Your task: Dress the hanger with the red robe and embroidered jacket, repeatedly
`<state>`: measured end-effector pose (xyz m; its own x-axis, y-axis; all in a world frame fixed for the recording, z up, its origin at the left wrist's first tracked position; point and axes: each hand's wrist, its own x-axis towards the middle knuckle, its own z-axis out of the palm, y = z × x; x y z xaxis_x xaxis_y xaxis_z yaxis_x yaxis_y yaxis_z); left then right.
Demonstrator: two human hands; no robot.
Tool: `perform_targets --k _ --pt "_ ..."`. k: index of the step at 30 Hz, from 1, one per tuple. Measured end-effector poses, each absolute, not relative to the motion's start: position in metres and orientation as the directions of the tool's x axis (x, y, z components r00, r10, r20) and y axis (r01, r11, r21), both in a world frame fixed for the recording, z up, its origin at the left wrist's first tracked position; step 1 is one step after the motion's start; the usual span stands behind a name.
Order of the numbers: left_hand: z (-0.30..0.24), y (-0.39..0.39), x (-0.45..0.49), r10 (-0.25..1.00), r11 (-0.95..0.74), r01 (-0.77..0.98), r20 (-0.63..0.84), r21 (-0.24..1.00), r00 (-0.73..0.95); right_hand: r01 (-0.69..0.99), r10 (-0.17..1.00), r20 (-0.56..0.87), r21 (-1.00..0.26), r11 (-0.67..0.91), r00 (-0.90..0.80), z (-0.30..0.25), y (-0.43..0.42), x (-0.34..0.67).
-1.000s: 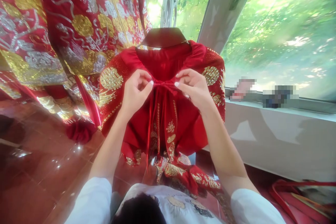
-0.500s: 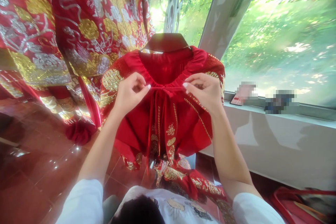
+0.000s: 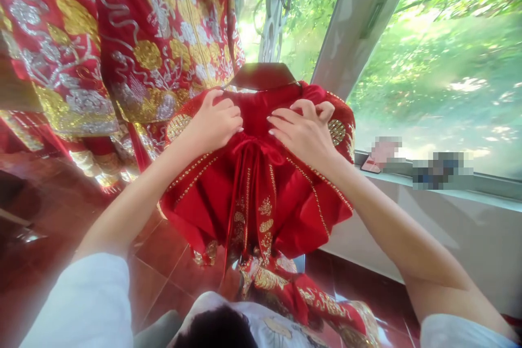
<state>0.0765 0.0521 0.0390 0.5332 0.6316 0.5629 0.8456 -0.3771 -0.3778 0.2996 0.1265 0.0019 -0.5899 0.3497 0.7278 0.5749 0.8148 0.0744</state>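
Beside the wide window (image 3: 428,65), at our left, a large red robe (image 3: 122,49) thick with gold and silver embroidery hangs over the glossy tiled floor (image 3: 163,250), where its folds can fall free. Before us a smaller red garment (image 3: 253,201) hangs from a dark hanger (image 3: 263,75), its front turned to us, likely so that the neckline sits within reach of both arms. More red and gold cloth lies heaped below its hem. Our left hand (image 3: 216,122) rests on the garment's shoulder at our left with fingers curled; whether it pinches cloth we cannot tell. Our right hand (image 3: 304,130) lies open on the other shoulder, fingers stretched flat toward the middle. Between them sits the tied ribbon (image 3: 255,148), its ends trailing down the front; we judge that the hands flank it to keep the gathered neckline even. Room is tight at left, where the robe hangs just beside the sleeve; at right a free gap opens before the white sill (image 3: 468,198), on which lie a reddish blurred item (image 3: 381,152) and a dark one (image 3: 442,169)
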Motion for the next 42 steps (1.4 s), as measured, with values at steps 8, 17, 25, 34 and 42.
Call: perform_targets --k 8,17,25,34,42 --pt "0.057 0.053 0.054 0.61 -0.466 0.823 0.556 -0.325 0.565 0.422 0.445 0.476 -0.161 0.892 -0.758 0.021 0.105 0.258" --pt "0.066 0.072 0.028 0.605 -0.551 0.821 0.75 0.151 0.268 0.356 0.387 0.598 -0.176 0.918 -0.702 0.026 0.086 0.277" --pt "0.07 0.066 0.024 0.636 -0.41 0.866 0.77 0.286 0.047 0.468 0.489 0.635 -0.218 0.856 -0.598 0.015 0.091 0.253" --pt "0.091 0.124 0.008 0.77 -0.382 0.737 0.633 0.557 -0.079 0.434 0.362 0.594 -0.024 0.9 -0.719 0.013 0.084 0.245" --pt "0.077 0.072 0.072 0.563 -0.337 0.925 0.825 0.175 0.049 0.405 0.28 0.712 0.008 0.914 -0.644 0.038 0.095 0.301"
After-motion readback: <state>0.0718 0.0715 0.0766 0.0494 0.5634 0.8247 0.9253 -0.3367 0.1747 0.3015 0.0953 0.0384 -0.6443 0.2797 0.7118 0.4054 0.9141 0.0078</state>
